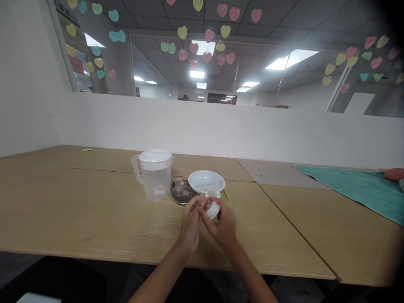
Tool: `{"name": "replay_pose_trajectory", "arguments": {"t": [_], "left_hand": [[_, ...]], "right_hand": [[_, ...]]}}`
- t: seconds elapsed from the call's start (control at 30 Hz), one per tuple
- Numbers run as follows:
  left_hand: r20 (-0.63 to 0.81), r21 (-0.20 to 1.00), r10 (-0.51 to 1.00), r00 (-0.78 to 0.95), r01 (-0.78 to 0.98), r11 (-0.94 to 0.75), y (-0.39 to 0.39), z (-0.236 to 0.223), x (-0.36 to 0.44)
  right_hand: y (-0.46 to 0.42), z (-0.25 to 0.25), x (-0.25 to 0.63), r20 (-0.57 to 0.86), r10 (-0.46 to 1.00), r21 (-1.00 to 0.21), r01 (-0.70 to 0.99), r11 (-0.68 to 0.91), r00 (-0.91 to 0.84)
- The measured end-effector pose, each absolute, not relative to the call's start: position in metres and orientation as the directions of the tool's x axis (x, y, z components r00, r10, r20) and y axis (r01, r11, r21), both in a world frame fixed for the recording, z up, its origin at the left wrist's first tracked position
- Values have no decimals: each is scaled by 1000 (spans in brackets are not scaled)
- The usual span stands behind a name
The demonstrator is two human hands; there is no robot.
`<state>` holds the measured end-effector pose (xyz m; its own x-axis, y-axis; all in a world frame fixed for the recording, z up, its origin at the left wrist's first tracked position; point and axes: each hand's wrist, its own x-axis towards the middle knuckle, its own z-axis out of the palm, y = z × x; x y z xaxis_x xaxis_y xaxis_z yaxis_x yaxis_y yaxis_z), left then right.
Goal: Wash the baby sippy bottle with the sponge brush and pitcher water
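Note:
In front of me, my right hand (222,219) has its fingers wrapped round a white round bottle cap (213,211). My left hand (192,221) is closed against the cap's left side, its fingertips pinching at a small translucent brownish part there, perhaps a teat. Just beyond the fingers stands a small bottle (212,192) with a clear threaded neck and a white handle-like side piece; its lower part is hidden by my hands. A round metal tray (177,199) lies left of it, bearing a clear dome-shaped cover (179,184).
A lidded clear pitcher (157,181) stands left of the tray. Behind the bottle is a white bowl (206,173), with a thin yellow-green stick (226,195) beside it. A teal cloth (344,181) lies at the right. A white wall (195,126) rises behind the table.

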<state>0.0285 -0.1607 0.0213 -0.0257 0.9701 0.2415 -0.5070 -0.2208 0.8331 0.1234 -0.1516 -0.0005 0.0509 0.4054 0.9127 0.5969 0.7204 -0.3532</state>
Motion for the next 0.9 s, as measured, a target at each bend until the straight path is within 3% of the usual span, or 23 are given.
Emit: {"name": "replay_pose_trajectory", "arguments": {"t": [0.17, 0.3, 0.4, 0.5, 0.6, 0.7, 0.77, 0.9], "left_hand": [[538, 831, 836, -110, -96, -547, -111, 15, 20], [757, 644, 644, -109, 290, -708, -83, 13, 19], [842, 490, 539, -21, 446, -749, -66, 5, 22], [839, 419, 534, 101, 504, -755, -54, -9, 20], [802, 428, 584, 129, 559, -711, -49, -22, 13], [780, 424, 607, 151, 586, -690, -50, -31, 7], [780, 383, 589, 210, 584, -716, -52, -36, 8], [760, 336, 591, 271, 615, -713, -52, -42, 18]], "right_hand": [[-89, 8, 150, 928, 282, -37, 694, 719, -243], [-51, 19, 169, 881, 247, 153, 736, 659, -404], [-32, 13, 180, 864, 248, 193, 743, 641, -438], [-24, -3, 185, 902, 271, 90, 759, 644, -337], [-26, -14, 185, 959, 282, -189, 770, 610, 12], [-31, -15, 180, 878, 349, -478, 629, 614, 327], [-34, -14, 173, 810, 454, -586, 495, 642, 370], [-30, -19, 160, 754, 611, -654, 352, 669, 241]]}}
